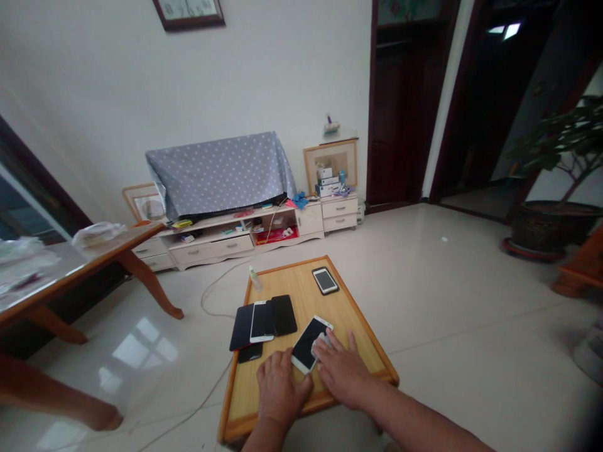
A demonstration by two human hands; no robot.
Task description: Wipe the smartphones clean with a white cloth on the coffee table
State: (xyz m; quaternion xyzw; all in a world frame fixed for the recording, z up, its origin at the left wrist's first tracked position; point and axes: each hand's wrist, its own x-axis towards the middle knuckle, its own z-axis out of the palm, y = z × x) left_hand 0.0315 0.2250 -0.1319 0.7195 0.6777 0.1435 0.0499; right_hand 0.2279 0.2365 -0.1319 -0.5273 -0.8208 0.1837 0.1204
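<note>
Two bare forearms come in from the bottom edge, both hands down on the near end of a low wooden table (351, 314). The left hand (277, 386) sits knuckles up with its fingers bent, fingertips against the near corner of a white phone (307, 346). Whether it grips or only presses, I can't tell. The right hand (342, 370) lies palm down, fingers spread and nearly flat, pinning one small pale cloth (322, 342) to the phone's dark screen. That phone lies face up and slanted, near the front middle of the table, between the two hands.

Counting phones now. Just left of the hands there's an overlapping cluster of phones (264, 320): a dark one on the left, a white-edged one next, two more dark ones to its right, and one dark one poking out below. That makes five by my count, though the overlap makes it hard to be sure. One more phone, the lone phone (325, 280), lies well apart at the far right corner. With the white one, that's seven in all. One small clear bottle (255, 278) stands upright at the far left edge.

Beyond the table, one loose cable (211, 290) runs across the tiled floor toward a long low cabinet (211, 246), where a dotted grey cover (219, 172) drapes over something. One potted plant (563, 163) stands far right.
</note>
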